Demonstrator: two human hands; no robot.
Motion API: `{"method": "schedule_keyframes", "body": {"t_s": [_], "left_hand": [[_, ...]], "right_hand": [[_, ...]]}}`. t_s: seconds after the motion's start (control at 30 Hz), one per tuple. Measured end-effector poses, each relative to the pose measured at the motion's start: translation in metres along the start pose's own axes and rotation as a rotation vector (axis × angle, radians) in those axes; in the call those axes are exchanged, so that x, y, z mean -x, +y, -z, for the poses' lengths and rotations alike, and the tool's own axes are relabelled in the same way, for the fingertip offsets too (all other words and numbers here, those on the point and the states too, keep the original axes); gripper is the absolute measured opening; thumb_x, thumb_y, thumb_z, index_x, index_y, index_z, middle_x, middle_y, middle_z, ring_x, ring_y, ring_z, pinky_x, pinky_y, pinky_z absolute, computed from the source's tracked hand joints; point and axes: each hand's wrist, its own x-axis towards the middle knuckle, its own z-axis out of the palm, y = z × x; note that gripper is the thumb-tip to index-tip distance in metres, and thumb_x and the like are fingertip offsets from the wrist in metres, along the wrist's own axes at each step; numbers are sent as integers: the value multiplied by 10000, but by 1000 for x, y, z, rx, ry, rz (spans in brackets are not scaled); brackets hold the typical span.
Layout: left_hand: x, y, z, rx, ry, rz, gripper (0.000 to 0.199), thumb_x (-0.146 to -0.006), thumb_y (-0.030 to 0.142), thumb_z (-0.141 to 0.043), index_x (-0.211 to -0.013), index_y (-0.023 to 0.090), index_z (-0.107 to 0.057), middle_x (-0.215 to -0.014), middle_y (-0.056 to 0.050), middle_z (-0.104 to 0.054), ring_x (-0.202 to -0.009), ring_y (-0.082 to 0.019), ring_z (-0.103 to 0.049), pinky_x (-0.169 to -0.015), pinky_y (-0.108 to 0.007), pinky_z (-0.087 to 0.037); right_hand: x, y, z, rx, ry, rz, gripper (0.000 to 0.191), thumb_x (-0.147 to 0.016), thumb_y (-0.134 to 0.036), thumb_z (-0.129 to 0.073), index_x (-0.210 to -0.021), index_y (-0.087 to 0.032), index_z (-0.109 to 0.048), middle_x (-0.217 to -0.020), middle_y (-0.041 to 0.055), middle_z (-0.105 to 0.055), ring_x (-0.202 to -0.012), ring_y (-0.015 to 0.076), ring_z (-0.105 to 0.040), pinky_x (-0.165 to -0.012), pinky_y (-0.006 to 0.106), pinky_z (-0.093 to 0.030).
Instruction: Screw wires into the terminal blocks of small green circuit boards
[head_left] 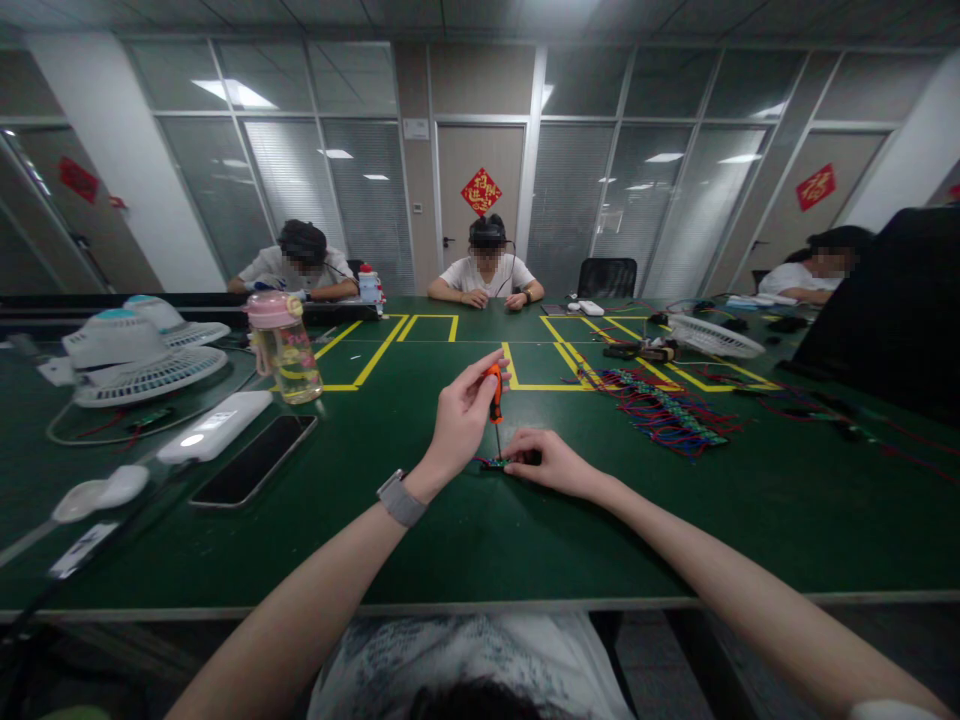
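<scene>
My left hand [463, 415] is closed around the orange and black handle of a screwdriver [496, 397], held nearly upright. The screwdriver's thin shaft points down at a small green circuit board [493, 464] lying on the table. Whether the tip touches the board is too small to tell. My right hand [551, 462] pinches the board's right edge with thumb and fingertips, its side resting near the table. Short coloured wires leave the board's left end. A grey watch band sits on my left wrist.
On the green table [525, 560], a black phone [253, 460], a white power strip [215, 427], a drinking bottle [283, 350] and white fans [142, 350] lie left. A row of wired circuit boards [667, 408] lies right, before a dark monitor [892, 310]. Co-workers sit across.
</scene>
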Motion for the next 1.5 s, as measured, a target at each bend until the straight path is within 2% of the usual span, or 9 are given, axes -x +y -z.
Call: {"method": "schedule_keyframes", "body": {"t_s": [0.2,0.27,0.37,0.47,0.7,0.9,1.17,1.33,1.5], "left_hand": [[1,4,2,-232,118,-120,181,-795,258,-666,-964,203,-701,-958,-49,-614,-889,-146,-608,-780,-253,-521],[0,4,3,-239,105,-128,189,-827,266,-628,-996,218,-700,-1011,-52,-589,-916,-141,-597,-802,-253,-513],[0,2,3,-109,15,-69,300,-912,264,-488,-1179,236,-623,-1135,-71,-598,-935,-139,-621,-817,-277,-525],[0,0,1,-13,-25,3,366,-909,270,-495,-1265,214,-557,-1113,-83,-646,-876,-146,-652,-792,-300,-546],[1,2,2,-193,31,-103,232,-824,276,-633,-1043,226,-689,-975,-44,-587,-873,-133,-582,-749,-233,-517],[0,0,1,-45,-43,-34,357,-925,254,-464,-1267,220,-558,-1138,-80,-617,-947,-148,-615,-820,-285,-527],[2,2,3,-240,13,-136,221,-840,256,-612,-1046,229,-686,-982,-44,-584,-898,-140,-581,-764,-243,-511],[1,3,1,-74,-71,-81,323,-931,252,-448,-1219,246,-596,-1177,-72,-577,-955,-144,-607,-802,-272,-532],[3,4,-1,-36,-28,-35,310,-874,245,-562,-1177,206,-615,-1088,-74,-636,-894,-149,-636,-772,-282,-551]], "right_hand": [[0,1,0,1,0,-2,200,-800,-272,-664,-943,-156,-743,-791,37,-602,-637,115,-520,-593,233,-421],[0,1,0,-1,0,-4,199,-800,-270,-664,-940,-151,-743,-792,38,-600,-638,117,-521,-592,233,-422],[0,1,0,-3,-1,-1,194,-800,-267,-664,-938,-154,-741,-796,39,-602,-647,120,-528,-597,236,-425],[0,0,0,-2,1,0,186,-796,-261,-667,-931,-157,-741,-801,39,-607,-656,122,-534,-601,236,-427],[0,-1,0,-2,-3,-6,189,-796,-255,-667,-934,-148,-740,-791,36,-599,-627,109,-515,-591,229,-421],[0,0,0,-12,3,0,186,-790,-242,-668,-927,-137,-738,-779,34,-593,-633,113,-518,-594,230,-421],[0,1,0,-18,4,7,190,-792,-251,-671,-932,-141,-737,-788,40,-603,-635,117,-521,-592,233,-419],[0,1,-1,-42,12,4,181,-792,-268,-674,-909,-146,-739,-774,32,-594,-625,115,-529,-597,239,-431],[0,0,-1,-25,10,3,178,-790,-252,-674,-912,-141,-742,-770,35,-592,-642,122,-531,-601,239,-429]]}}
